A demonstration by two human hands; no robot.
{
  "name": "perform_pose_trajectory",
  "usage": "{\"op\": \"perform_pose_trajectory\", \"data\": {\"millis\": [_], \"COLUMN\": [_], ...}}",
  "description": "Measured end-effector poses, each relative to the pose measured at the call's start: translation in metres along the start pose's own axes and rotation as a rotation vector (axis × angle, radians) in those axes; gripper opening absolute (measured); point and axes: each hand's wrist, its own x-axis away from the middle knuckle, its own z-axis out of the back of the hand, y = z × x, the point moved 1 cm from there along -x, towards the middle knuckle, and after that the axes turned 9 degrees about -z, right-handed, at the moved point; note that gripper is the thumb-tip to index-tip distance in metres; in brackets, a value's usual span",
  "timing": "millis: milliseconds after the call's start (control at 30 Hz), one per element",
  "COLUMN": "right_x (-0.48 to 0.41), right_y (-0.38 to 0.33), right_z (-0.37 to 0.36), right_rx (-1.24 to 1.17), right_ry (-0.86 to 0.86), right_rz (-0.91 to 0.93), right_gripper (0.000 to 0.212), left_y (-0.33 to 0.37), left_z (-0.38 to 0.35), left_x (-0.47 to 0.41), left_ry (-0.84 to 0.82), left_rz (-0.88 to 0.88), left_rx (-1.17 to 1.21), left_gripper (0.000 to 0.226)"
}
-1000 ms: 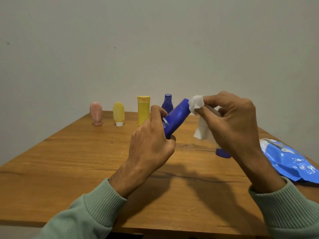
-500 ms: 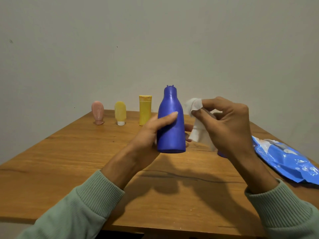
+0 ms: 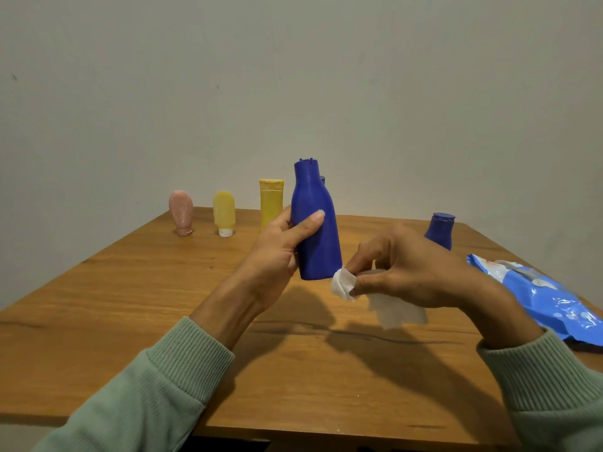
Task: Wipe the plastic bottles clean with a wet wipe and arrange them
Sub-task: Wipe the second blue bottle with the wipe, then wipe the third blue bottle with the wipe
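Lowering wet wipe beside blue bottle base, bottle still upright

A wooden table. Near its far edge a yellow tube stands upright. Just left of the tube stands a pale yellow bottle, and further left a pink bottle. Well right of the tube stands a blue bottle, and nearer the viewer lies a blue wipes pack.

a tall blue bottle is held upright, a crumpled white wet wipe touching its lower right corner.
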Motion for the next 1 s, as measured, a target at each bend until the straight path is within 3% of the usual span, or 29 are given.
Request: {"op": "perform_pose_trajectory", "data": {"millis": [133,300,600,800,1000], "right_x": [-0.005,-0.008,-0.013,-0.019,-0.022], "right_y": [0.016,0.032,0.064,0.08,0.083], "right_z": [-0.006,-0.018,-0.016,-0.02,-0.026], "right_rx": [0.083,0.121,0.182,0.167,0.126], "right_ry": [-0.045,-0.076,0.171,0.338,0.313], "right_rz": [-0.109,-0.164,-0.316,-0.425,-0.466], "right_gripper": [0.012,0.016,0.011,0.013,0.015], "left_y": [-0.008,-0.024,-0.072,-0.079,-0.078], "left_z": [-0.003,-0.017,-0.044,-0.053,-0.058], "left_x": [-0.013,-0.039,-0.06,-0.059,-0.05], "left_ry": [-0.002,0.027,-0.034,-0.079,-0.065], "left_rz": [-0.021,0.023,0.002,0.054,0.177], "left_rx": [-0.168,-0.189,-0.386,-0.3,-0.101], "left_gripper": [0.027,0.047,0.047,0.042,0.039]}}
